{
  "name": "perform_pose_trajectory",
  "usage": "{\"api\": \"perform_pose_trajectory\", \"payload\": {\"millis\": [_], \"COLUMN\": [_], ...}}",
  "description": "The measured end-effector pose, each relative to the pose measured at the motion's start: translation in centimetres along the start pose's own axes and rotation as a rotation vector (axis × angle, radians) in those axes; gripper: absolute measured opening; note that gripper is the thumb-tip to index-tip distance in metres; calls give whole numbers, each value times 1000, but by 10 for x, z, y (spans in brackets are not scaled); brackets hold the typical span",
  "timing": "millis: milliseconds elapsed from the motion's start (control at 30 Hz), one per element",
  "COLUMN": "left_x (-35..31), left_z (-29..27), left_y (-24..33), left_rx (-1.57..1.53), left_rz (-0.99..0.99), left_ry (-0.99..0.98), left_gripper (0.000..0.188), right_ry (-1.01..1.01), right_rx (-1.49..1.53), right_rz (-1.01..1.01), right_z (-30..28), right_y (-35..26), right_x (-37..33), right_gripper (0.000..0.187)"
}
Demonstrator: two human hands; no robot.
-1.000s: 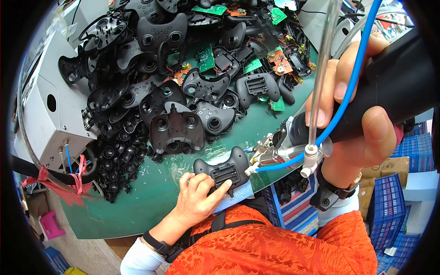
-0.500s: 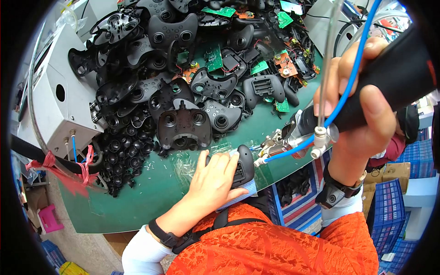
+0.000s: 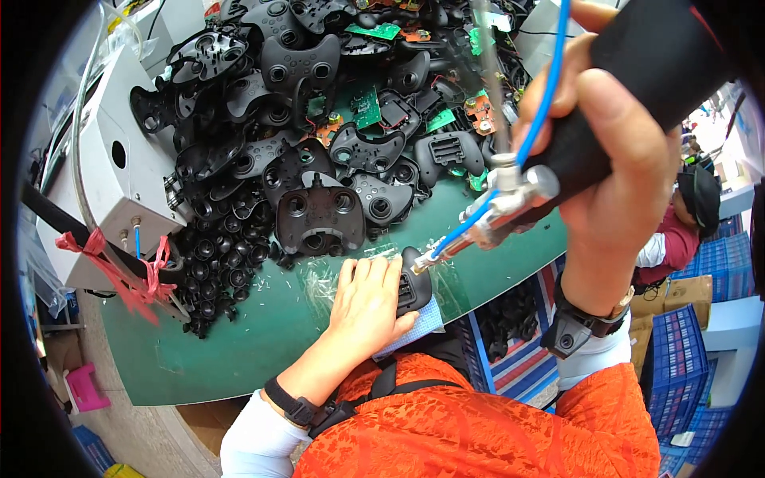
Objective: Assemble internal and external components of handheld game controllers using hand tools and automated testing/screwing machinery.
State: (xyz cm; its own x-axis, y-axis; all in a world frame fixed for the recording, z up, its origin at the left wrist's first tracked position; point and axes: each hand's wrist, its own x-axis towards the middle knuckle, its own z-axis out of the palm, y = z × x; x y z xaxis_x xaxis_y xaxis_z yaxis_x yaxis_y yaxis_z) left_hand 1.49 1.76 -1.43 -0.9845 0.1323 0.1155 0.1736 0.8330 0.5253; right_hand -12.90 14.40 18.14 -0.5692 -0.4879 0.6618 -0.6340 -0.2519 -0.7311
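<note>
My left hand (image 3: 366, 299) lies over a black game controller (image 3: 415, 288) at the table's near edge, holding it down with its battery recess facing up. The fingers hide most of the controller's left side. My right hand (image 3: 617, 151) is wrapped round a thick black power screwdriver (image 3: 649, 72), held tilted. A blue hose (image 3: 547, 88) and a clear tube run to its metal nose (image 3: 498, 211). The tip of the nose meets the right grip of the controller; whether a screw sits under it is too small to tell. A light blue cloth (image 3: 424, 321) lies beneath the controller.
Black controller shells (image 3: 299, 64) and circuit boards (image 3: 366, 107) are heaped at the back of the green table (image 3: 239, 358). Small black round parts (image 3: 215, 267) pile up left, beside a grey feeder box (image 3: 103, 175). Another person (image 3: 677, 231) and blue stacks are at right.
My right hand has brought the screwdriver left, and its tip has gone from beside the controller onto its right grip. The controller and my left hand have shifted slightly left.
</note>
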Motion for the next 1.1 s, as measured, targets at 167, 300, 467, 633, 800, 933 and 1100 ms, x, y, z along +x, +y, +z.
{"api": "perform_pose_trajectory", "payload": {"millis": [167,300,467,633,800,933,1100], "left_x": [-1,0,1,-1,0,0,1], "left_z": [0,1,0,4,1,2,1], "left_y": [0,0,1,-2,2,1,2], "left_rx": [-46,-31,-31,-25,-32,-30,-37], "left_rz": [-32,-9,-25,-27,-15,-26,-11], "left_ry": [-19,-7,-15,9,14,7,23], "left_gripper": [78,79,78,77,77,78,77], "right_ry": [142,49,82,119,-5,93,297], "right_rx": [12,136,168,-92,-31,-123,32], "right_rz": [183,86,118,128,171,12,177], "right_z": [31,32,31,16,-13,7,26], "right_y": [-14,-8,2,4,-21,-8,-8], "right_x": [-2,-3,-10,-7,11,4,-3], "right_gripper": [44,43,42,41,32,38,40]}}
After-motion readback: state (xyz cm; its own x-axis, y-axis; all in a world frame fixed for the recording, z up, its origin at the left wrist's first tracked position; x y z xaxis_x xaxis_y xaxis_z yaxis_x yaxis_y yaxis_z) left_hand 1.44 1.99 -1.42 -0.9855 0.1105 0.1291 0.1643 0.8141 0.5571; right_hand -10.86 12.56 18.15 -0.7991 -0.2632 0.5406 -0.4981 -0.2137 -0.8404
